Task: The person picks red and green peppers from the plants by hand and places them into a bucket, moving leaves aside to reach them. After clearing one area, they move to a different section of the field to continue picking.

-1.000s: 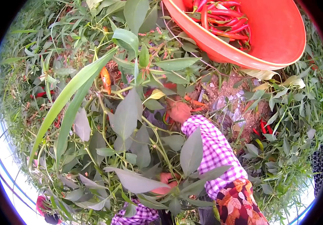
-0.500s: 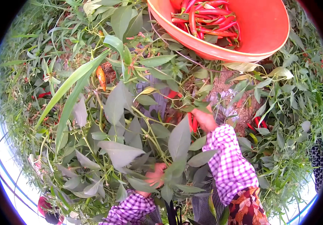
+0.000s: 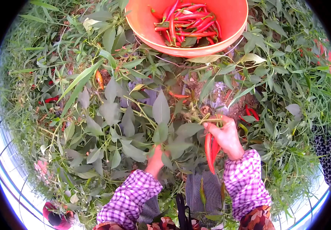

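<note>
My right hand is closed at the right of the plant, with red chili peppers hanging tips down below its fingers. A stem runs through the fingertips too. Lower left of it, my left hand reaches in among the pepper leaves, which cover its fingers. Whether it grips anything cannot be made out. At the top, an orange-red bucket holds a heap of picked red chilies. Another red chili shows among the stems ahead of my hands.
Pepper plants spread on all sides. An orange chili hangs at left, and more red chilies show at right. Dark patterned cloth is at the right edge. A round red and dark object lies at lower left.
My right hand has drawn back from the foliage and now shows the chilies hanging from it. My left hand has moved up into the leaves. The bucket sits further left in view.
</note>
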A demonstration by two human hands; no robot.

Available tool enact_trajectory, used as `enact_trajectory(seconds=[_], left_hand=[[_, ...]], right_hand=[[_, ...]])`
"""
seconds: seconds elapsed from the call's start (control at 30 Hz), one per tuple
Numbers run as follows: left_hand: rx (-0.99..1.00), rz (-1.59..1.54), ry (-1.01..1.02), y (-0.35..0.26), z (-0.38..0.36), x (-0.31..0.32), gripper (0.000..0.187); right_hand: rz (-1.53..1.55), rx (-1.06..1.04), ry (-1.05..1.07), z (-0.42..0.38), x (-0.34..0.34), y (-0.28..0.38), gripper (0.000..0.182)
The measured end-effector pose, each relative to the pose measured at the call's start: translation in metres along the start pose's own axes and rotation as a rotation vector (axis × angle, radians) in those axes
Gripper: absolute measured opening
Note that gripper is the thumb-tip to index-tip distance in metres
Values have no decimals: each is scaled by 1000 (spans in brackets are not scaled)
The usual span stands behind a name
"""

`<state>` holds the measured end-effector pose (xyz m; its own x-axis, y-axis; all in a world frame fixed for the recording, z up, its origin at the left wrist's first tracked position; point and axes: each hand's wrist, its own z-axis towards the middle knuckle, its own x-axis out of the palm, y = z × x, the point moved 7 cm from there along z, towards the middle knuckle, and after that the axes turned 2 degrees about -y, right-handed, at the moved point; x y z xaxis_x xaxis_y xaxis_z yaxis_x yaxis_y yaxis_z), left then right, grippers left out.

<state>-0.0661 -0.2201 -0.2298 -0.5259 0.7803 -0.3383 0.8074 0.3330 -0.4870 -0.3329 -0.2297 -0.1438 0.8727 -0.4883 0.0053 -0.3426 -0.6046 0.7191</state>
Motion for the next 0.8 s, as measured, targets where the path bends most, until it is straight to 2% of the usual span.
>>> enact_trajectory(seconds=[0.03, 0.1, 0.17, 0.2, 0.23, 0.3, 0.33, 0.37, 0.43, 0.53, 0.57, 0.63, 0.67, 0.7, 0.77, 0.8], left_hand=[[-76, 82, -59, -14, -5, -8, 30], [67, -48, -119, -15, -11, -10, 35], [-33, -176, -39, -78, -43, -35, 42], [159, -338, -20, -81, -43, -36, 44], [0, -578, 38, -74, -49, -31, 31], [-197, -730, 216, -67, -59, -32, 27], [-272, -694, 292, -70, -56, -32, 26], [-348, -659, 369, -73, -53, -30, 26], [-350, -808, 348, -74, -58, -28, 22], [-224, -734, 264, -64, -56, -21, 21], [-33, -557, 239, -69, -52, -22, 21], [338, 39, -14, -71, -52, -31, 22], [384, -9, -84, -66, -49, -29, 10], [400, 124, -145, -55, -45, -21, 11], [447, 120, -212, -58, -46, -21, 14], [212, 142, -198, -44, -36, -30, 17]], right_hand=[[45, 79, -39, -13, 0, -9, 9], [259, 51, -111, -32, 4, -34, 9], [412, 78, -153, -52, 17, -45, 7], [397, 93, -144, -62, 28, -47, 5], [385, 107, -133, -71, 39, -50, 3], [400, 23, -70, -87, 60, -57, 2], [300, 56, -52, -96, 68, -59, 2], [299, -61, 5, -99, 76, -50, 3], [136, 49, 1, -101, 82, -67, 9], [-178, 48, -15, -99, 83, -103, 17], [-341, 44, -11, -100, 82, -93, 16], [-666, 23, 0, -100, 81, -67, 15], [-793, -47, 11, -97, 83, -59, 17], [-855, -112, 44, -97, 86, -51, 17], [-977, -248, 110, -97, 89, -32, 16], [-968, -286, 220, -101, 94, -12, 17]])
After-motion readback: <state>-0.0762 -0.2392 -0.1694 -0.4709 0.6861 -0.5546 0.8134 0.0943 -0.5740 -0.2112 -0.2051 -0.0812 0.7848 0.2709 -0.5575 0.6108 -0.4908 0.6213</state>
